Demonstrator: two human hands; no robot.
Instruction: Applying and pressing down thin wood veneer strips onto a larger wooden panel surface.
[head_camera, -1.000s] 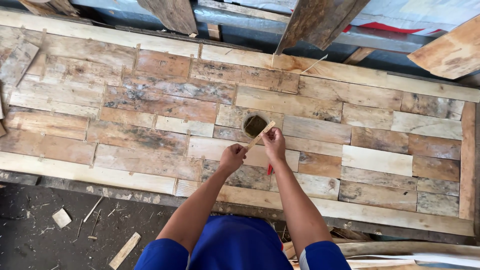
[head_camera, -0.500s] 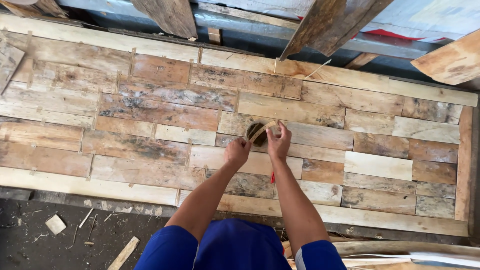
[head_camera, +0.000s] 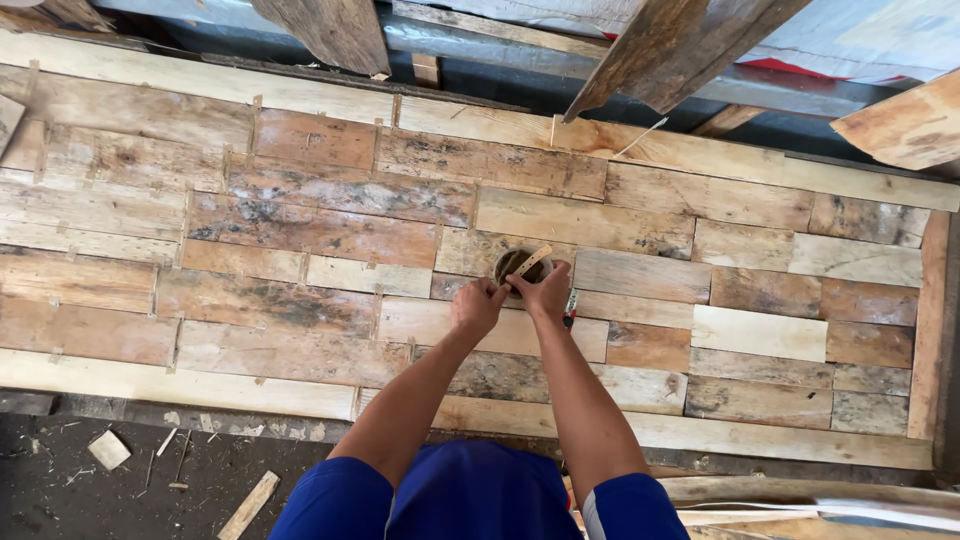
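1 small round tin near the middle of the plank panel, both hands on it. Left hand clenched at the tin's 7 o'clock edge, steadying. Right hand at 4 o'clock, pinching a thin wooden stick. Long axis of the stick tilted, free tip toward 2 o'clock, lower end hidden by fingers. Best done with the tin pinned flat, stick kept low, strokes short. Red-handled tool just beside the right wrist at 4 o'clock.
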